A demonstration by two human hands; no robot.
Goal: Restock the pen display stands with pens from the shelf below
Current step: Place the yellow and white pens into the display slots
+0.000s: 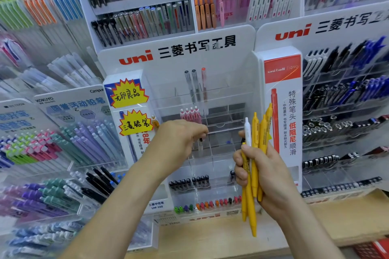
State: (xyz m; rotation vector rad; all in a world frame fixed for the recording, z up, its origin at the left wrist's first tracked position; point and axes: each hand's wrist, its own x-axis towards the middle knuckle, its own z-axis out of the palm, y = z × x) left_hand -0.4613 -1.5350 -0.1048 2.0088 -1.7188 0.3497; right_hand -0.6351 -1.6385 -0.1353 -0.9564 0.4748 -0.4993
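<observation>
My right hand [263,172] grips a bundle of yellow pens [255,149] together with one white pen [248,130], held upright in front of the clear acrylic uni display stand [221,99]. My left hand [181,139] reaches into the stand's middle tier and pinches a pale pen [200,143] pointing down into a compartment. Just above that hand stand several pink pens [190,114]. Two grey pens and a red one [195,82] sit in the top tier.
Black-capped pens [189,183] and coloured caps [210,204] fill the stand's lower rows. A second uni stand [345,99] with black and blue pens is on the right, Kokuyo pencil displays [73,143] on the left. The wooden shelf edge [210,237] runs below.
</observation>
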